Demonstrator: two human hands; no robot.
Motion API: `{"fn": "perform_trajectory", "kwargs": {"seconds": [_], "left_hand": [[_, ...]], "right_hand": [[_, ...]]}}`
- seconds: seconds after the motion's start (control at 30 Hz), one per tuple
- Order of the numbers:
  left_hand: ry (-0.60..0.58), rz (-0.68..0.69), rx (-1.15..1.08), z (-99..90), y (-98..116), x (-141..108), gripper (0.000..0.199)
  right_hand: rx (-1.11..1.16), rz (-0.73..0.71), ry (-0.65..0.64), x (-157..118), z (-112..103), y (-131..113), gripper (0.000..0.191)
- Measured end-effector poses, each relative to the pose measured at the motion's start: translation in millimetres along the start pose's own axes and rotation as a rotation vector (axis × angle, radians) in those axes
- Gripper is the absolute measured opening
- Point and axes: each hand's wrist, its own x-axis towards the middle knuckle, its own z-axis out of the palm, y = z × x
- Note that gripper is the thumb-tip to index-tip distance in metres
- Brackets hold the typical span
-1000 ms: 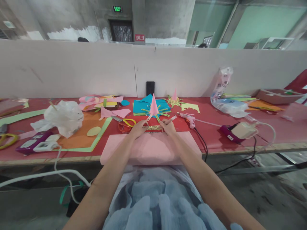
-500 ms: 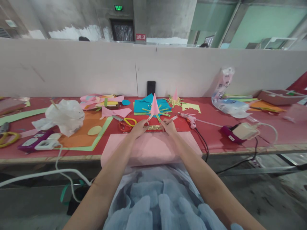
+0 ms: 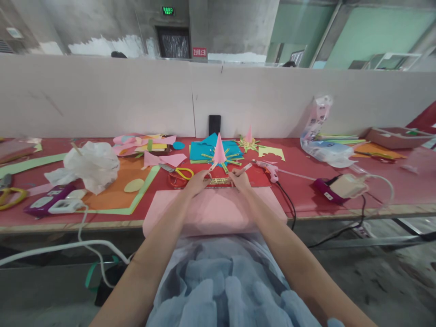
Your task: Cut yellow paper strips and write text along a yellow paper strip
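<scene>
In the middle of the table, a pink paper cone (image 3: 219,150) stands on a blue base with yellow-green patterned strips fanning out around it. Just in front of it lies a red sheet (image 3: 257,176), where a short yellowish patterned strip (image 3: 220,180) runs between my hands. My left hand (image 3: 198,182) is curled at the strip's left end, its fingertips too small to read. My right hand (image 3: 240,180) pinches a pale pink pen (image 3: 244,169) near the strip's right end. Yellow-handled scissors (image 3: 182,172) rest beside my left hand.
To the right lies a pink glue gun (image 3: 270,170) with a black cord. A smaller cone piece (image 3: 249,138) stands behind. Power strips (image 3: 51,200) flank the work, with crumpled white plastic (image 3: 91,165) at left. A black phone (image 3: 215,124) leans on the partition. Pink padding (image 3: 214,211) covers the near edge.
</scene>
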Motion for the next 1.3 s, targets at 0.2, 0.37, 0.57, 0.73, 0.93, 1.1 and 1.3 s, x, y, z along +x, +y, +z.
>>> {"fn": "perform_trajectory", "kwargs": {"seconds": [0.2, 0.37, 0.57, 0.73, 0.93, 1.1, 1.3], "left_hand": [[-0.002, -0.024, 0.010, 0.3, 1.0, 0.6, 0.014], [-0.008, -0.023, 0.007, 0.2, 1.0, 0.4, 0.012], [0.002, -0.007, -0.001, 0.5, 0.1, 0.3, 0.012], [0.003, -0.017, -0.019, 0.2, 1.0, -0.2, 0.012], [-0.007, -0.052, -0.007, -0.3, 4.4, -0.7, 0.014], [0.002, -0.022, -0.015, 0.0, 2.7, -0.6, 0.011], [0.007, -0.013, -0.020, 0.7, 0.6, -0.5, 0.009]], "right_hand": [[-0.027, 0.033, -0.009, -1.4, 0.0, -4.3, 0.027], [-0.028, 0.043, 0.033, -0.8, -0.2, -3.4, 0.029], [-0.021, 0.022, 0.040, 0.5, 0.1, 0.7, 0.029], [-0.016, 0.018, 0.019, 0.3, 0.1, 0.8, 0.028], [-0.024, 0.003, 0.031, 0.3, 0.2, 0.6, 0.028], [-0.037, 0.018, 0.050, -0.6, 0.5, -1.3, 0.030], [-0.035, 0.019, 0.055, -1.8, 0.0, -4.4, 0.027]]}}
